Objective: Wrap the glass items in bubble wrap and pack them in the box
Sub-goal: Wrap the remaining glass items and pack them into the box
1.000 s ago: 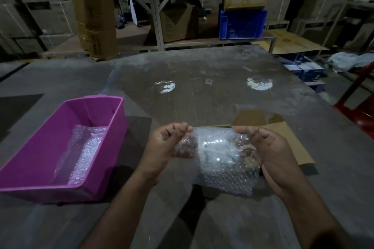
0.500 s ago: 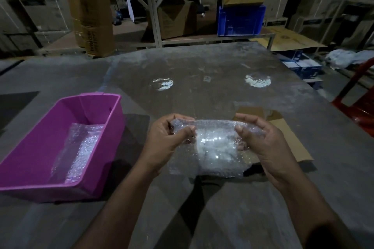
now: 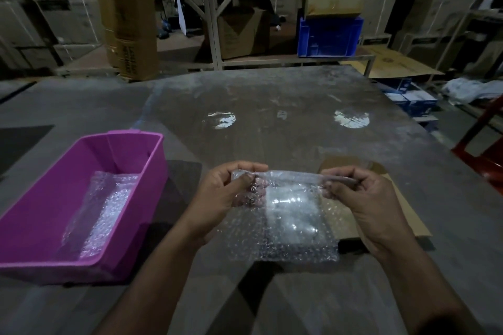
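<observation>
Above the grey table I hold a sheet of bubble wrap (image 3: 283,223) folded round a clear glass item (image 3: 292,207), which shows as a bright shape through the plastic. My left hand (image 3: 228,196) pinches the wrap's top left corner and my right hand (image 3: 353,193) pinches the top right edge. The lower part of the sheet hangs loose toward the table. A purple plastic box (image 3: 152,171) stands at the left, holding one bubble-wrapped bundle (image 3: 100,212).
A flat piece of brown cardboard (image 3: 402,215) lies on the table (image 3: 272,130) under and right of my right hand. A large clear film covers the table's middle. Shelves, cartons and a blue crate (image 3: 329,35) stand behind; a red chair (image 3: 487,155) is at the right.
The bundle has been turned and the wrap's lower flap now hangs lower and wider. Both hands have shifted their hold to the top edge of the sheet.
</observation>
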A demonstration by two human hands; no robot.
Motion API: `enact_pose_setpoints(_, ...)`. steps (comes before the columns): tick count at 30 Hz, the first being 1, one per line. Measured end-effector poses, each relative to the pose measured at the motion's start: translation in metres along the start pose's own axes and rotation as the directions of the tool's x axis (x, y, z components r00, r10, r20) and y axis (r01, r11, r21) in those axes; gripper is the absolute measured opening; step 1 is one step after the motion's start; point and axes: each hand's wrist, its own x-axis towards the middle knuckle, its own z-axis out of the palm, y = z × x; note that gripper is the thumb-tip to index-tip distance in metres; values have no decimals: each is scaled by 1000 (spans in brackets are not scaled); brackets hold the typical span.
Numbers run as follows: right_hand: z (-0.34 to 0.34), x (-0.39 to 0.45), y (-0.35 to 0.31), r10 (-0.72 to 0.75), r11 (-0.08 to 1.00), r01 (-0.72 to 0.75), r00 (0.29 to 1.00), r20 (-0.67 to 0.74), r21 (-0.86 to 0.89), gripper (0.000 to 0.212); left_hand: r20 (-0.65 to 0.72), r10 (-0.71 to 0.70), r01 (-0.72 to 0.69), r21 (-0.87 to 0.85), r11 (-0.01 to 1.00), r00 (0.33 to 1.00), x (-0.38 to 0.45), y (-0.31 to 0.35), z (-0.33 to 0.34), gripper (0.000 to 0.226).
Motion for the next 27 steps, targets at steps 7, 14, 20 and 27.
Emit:
enact_pose_setpoints(7,0,8,4,24,1000,-24,999,-21,-12,13,18,4,-3,-57,998,1000,7,-2,-1,21)
enact_pose_setpoints(14,3,7,4,7,1000,-7,1000,-12,-10,21,-72,110,-101,124,987,991,15,-7,-9,37)
enact_pose_setpoints(20,0,4,7,12,986,-8,1000,27,-166,31,-67,123,-112,144,983,990,14,-7,-11,18)
enact_pose_setpoints(27,2,4,7,-4,990,3,1000,-7,-141,8,17,92,-93,181,979,996,14,-4,-11,7)
